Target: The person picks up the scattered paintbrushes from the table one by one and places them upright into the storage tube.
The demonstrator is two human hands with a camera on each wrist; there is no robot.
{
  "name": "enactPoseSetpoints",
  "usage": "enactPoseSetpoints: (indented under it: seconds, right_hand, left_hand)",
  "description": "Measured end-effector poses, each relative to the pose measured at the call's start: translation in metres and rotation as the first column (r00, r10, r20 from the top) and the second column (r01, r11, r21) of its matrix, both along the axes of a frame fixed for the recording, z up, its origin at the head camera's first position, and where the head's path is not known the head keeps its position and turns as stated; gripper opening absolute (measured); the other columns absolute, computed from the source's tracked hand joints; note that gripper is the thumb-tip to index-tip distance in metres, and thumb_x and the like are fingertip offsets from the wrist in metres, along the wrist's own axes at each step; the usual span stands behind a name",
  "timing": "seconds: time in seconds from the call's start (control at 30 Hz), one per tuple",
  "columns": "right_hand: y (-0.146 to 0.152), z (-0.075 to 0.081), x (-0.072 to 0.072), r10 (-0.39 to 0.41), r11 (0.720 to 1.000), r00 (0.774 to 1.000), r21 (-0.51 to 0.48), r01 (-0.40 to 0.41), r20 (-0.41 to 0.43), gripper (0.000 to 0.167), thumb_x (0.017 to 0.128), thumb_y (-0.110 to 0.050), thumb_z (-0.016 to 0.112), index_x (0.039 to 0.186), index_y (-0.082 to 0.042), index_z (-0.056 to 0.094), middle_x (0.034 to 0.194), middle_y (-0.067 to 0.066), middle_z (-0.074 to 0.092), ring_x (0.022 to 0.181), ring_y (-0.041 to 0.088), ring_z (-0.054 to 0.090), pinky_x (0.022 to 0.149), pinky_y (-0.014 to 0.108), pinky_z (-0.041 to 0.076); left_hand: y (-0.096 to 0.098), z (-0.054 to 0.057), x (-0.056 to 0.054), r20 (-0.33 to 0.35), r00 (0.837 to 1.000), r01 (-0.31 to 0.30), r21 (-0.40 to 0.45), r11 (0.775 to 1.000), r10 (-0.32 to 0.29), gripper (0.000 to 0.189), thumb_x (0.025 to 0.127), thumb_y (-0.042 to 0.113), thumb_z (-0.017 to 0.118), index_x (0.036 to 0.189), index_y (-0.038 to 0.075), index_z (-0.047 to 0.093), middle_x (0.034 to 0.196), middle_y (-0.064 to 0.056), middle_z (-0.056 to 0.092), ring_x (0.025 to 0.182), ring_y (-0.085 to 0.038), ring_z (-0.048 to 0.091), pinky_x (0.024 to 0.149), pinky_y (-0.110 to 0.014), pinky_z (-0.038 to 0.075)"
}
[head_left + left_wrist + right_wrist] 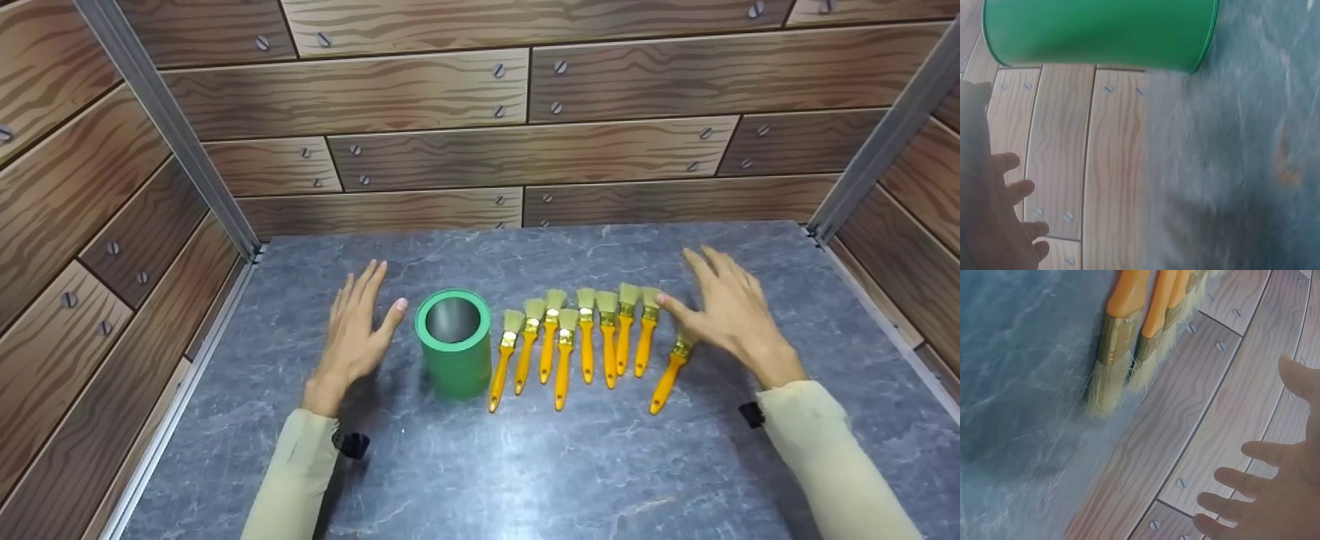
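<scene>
A green cylindrical container (459, 371) with a dark inside stands upright left of several paintbrushes. The brushes have orange handles and pale bristles and lie in a rough row, bristles toward the back wall. My left hand (352, 330) is left of the container, fingers extended and thumb spread, holding nothing. To the right of the row is my right hand (731, 311), also empty with its fingers spread. It partly covers the bristles of the rightmost paintbrush (667, 382) in the head view. In the right wrist view, a paintbrush (1114, 340) lies apart from that hand's fingers.
The grey marbled tabletop (450, 480) carries everything. A wood-plank-patterned back wall (435, 90) rises behind it, with similar panels at left and right. Metal corner posts (172, 127) stand at the table's far corners.
</scene>
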State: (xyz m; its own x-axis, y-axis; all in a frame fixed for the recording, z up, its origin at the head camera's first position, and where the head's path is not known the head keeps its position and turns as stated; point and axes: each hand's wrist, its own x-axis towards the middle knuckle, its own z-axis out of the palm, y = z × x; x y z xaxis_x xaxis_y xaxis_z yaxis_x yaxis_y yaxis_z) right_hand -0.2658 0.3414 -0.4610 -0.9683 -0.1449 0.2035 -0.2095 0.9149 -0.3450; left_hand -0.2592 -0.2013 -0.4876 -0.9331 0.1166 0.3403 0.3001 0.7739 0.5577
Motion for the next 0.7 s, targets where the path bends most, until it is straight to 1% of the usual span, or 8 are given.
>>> enactPoseSetpoints:
  seconds: [0.13,0.23,0.3,0.37,0.47,0.53,0.63,0.7]
  right_hand:
    - [-0.003,-0.001,0.013,0.004,1.000,1.000,-0.031,-0.003,0.021,0.095,0.101,-0.063,0.064,0.163,0.002,0.034,0.161,0.038,0.035,0.142,0.063,0.037,0.115,0.084,0.028]
    - [-0.005,-0.001,0.023,0.002,0.998,0.998,-0.063,0.002,0.067,0.095,0.101,-0.064,0.064,0.161,0.005,0.037,0.158,0.037,0.038,0.139,0.060,0.042,0.110,0.083,0.036]
    - [-0.007,-0.001,0.029,0.003,0.997,0.996,-0.078,0.004,0.092,0.095,0.100,-0.065,0.064,0.159,0.006,0.039,0.156,0.036,0.040,0.137,0.059,0.044,0.108,0.082,0.039]
    - [-0.008,-0.004,0.035,0.006,0.995,0.994,-0.096,0.004,0.107,0.093,0.100,-0.065,0.064,0.155,0.007,0.042,0.151,0.035,0.044,0.132,0.057,0.048,0.104,0.080,0.044]
    - [-0.010,-0.007,0.041,0.014,0.994,0.994,-0.109,-0.002,0.110,0.089,0.101,-0.063,0.065,0.147,0.011,0.048,0.142,0.035,0.052,0.122,0.053,0.056,0.097,0.074,0.052]
    - [-0.010,-0.011,0.044,0.024,0.993,0.993,-0.121,-0.010,0.117,0.084,0.101,-0.060,0.067,0.142,0.012,0.051,0.136,0.036,0.056,0.115,0.051,0.061,0.092,0.070,0.057]
    - [-0.010,-0.016,0.048,0.038,0.990,0.991,-0.140,-0.020,0.127,0.077,0.101,-0.054,0.070,0.136,0.012,0.054,0.129,0.036,0.061,0.109,0.050,0.066,0.087,0.065,0.061]
    - [-0.009,-0.020,0.050,0.048,0.988,0.989,-0.151,-0.026,0.138,0.074,0.101,-0.052,0.071,0.134,0.013,0.056,0.124,0.035,0.064,0.105,0.047,0.069,0.085,0.062,0.063]
  left_hand:
    - [0.002,-0.007,0.009,-0.013,0.999,0.041,0.109,0.993,-0.040,0.067,0.112,0.048,0.051,0.170,0.021,0.031,0.177,-0.006,0.029,0.165,-0.041,0.018,0.134,-0.065,0.010]
    - [0.005,-0.014,0.015,-0.017,0.996,0.093,0.209,0.973,-0.091,0.063,0.113,0.040,0.050,0.170,0.017,0.032,0.176,-0.008,0.031,0.164,-0.036,0.022,0.134,-0.062,0.016]
    - [0.007,-0.017,0.019,-0.023,0.990,0.138,0.268,0.953,-0.137,0.061,0.115,0.035,0.049,0.169,0.014,0.032,0.175,-0.009,0.032,0.164,-0.034,0.024,0.134,-0.061,0.019]
    - [0.008,-0.021,0.022,-0.037,0.983,0.183,0.313,0.932,-0.180,0.060,0.115,0.030,0.048,0.169,0.011,0.032,0.175,-0.011,0.032,0.164,-0.032,0.026,0.134,-0.059,0.021]
    - [0.009,-0.026,0.025,-0.054,0.973,0.229,0.352,0.908,-0.224,0.059,0.114,0.024,0.048,0.169,0.011,0.031,0.175,-0.012,0.032,0.163,-0.033,0.027,0.132,-0.061,0.023]
    - [0.010,-0.030,0.027,-0.060,0.967,0.251,0.379,0.891,-0.247,0.060,0.112,0.021,0.050,0.169,0.011,0.031,0.175,-0.012,0.032,0.163,-0.035,0.027,0.132,-0.063,0.023]
    - [0.013,-0.036,0.030,-0.044,0.954,0.284,0.439,0.853,-0.296,0.065,0.110,0.017,0.052,0.170,0.012,0.030,0.175,-0.012,0.030,0.161,-0.040,0.029,0.130,-0.067,0.024]
    - [0.015,-0.039,0.030,-0.026,0.940,0.309,0.490,0.815,-0.341,0.068,0.108,0.016,0.054,0.171,0.013,0.027,0.176,-0.012,0.028,0.161,-0.043,0.028,0.129,-0.070,0.024]
